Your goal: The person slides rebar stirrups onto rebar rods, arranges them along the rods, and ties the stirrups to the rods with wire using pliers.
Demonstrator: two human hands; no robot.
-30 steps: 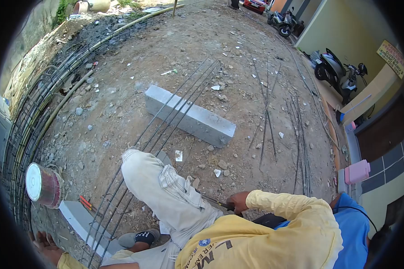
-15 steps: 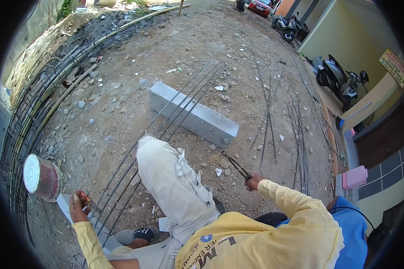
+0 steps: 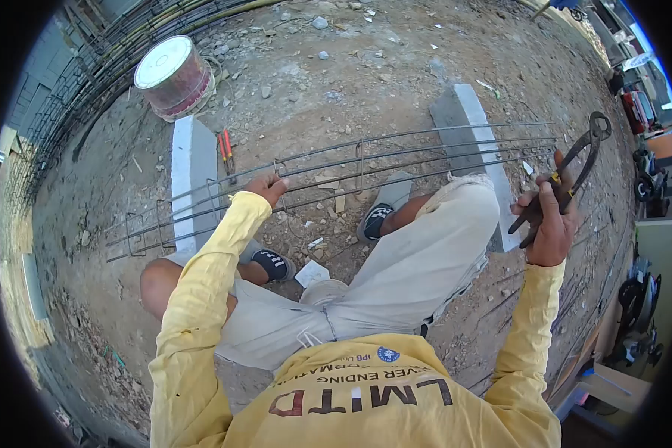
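Observation:
Several long steel bars form a narrow rebar cage (image 3: 414,155), resting across two concrete blocks. My left hand (image 3: 267,188) is at the cage, left of its middle, fingers closed on a thin square stirrup (image 3: 279,166) around the bars. Part of that stirrup is hidden by the fingers. Raised at the right end of the cage, my right hand (image 3: 551,224) grips dark pincers (image 3: 593,142) by the handles, jaws pointing up and away from the bars. More stirrups (image 3: 360,157) sit along the bars.
The left concrete block (image 3: 193,175) and right block (image 3: 464,123) hold up the cage. Red-handled pliers (image 3: 226,151) lie beside the left block. Behind it stands an upturned bucket (image 3: 173,82). Stony ground surrounds my feet; parked motorbikes (image 3: 642,313) are at far right.
My view has swung left and down to the cage. My left hand has moved from beside the left block onto the bars. The pincers have come up in my right hand; red-handled pliers now show on the ground.

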